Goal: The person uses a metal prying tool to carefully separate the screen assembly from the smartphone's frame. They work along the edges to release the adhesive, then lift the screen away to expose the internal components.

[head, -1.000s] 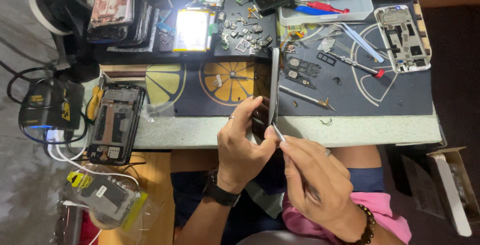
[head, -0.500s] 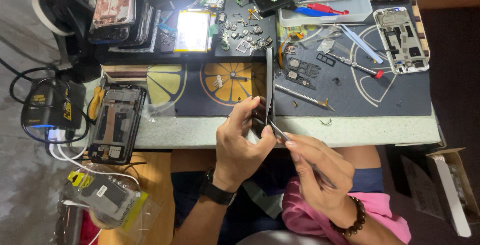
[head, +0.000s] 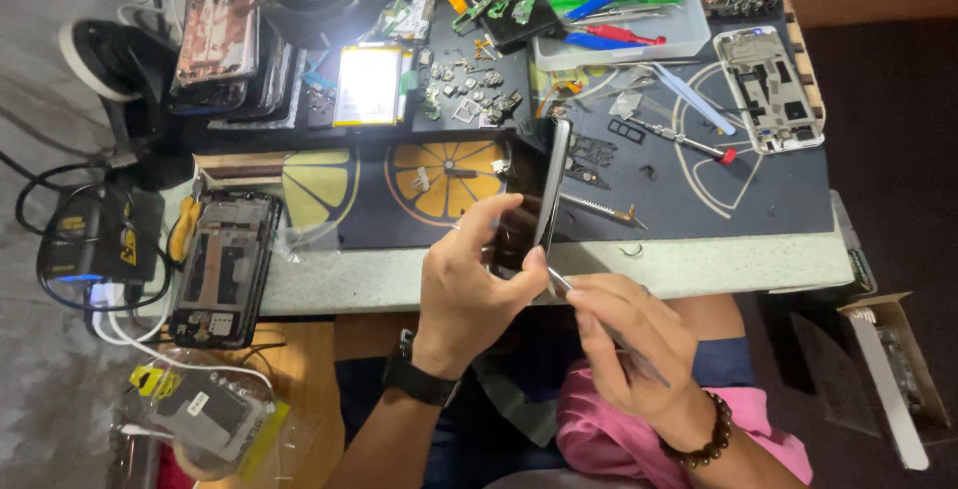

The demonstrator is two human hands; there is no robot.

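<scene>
1. The left hand [head: 469, 284] grips a dark phone [head: 534, 195] on its edge, with the fingers closed around its lower part, above the near edge of the table [head: 699, 264].
2. The right hand [head: 624, 344] pinches a thin metal tool [head: 561, 284] with closed fingers; the tip of the tool touches the lower edge of the phone.
3. A dark work mat [head: 379, 215] with orange slice prints lies behind the phone.
4. An opened phone frame [head: 222, 264] lies at the left side of the table.
</scene>
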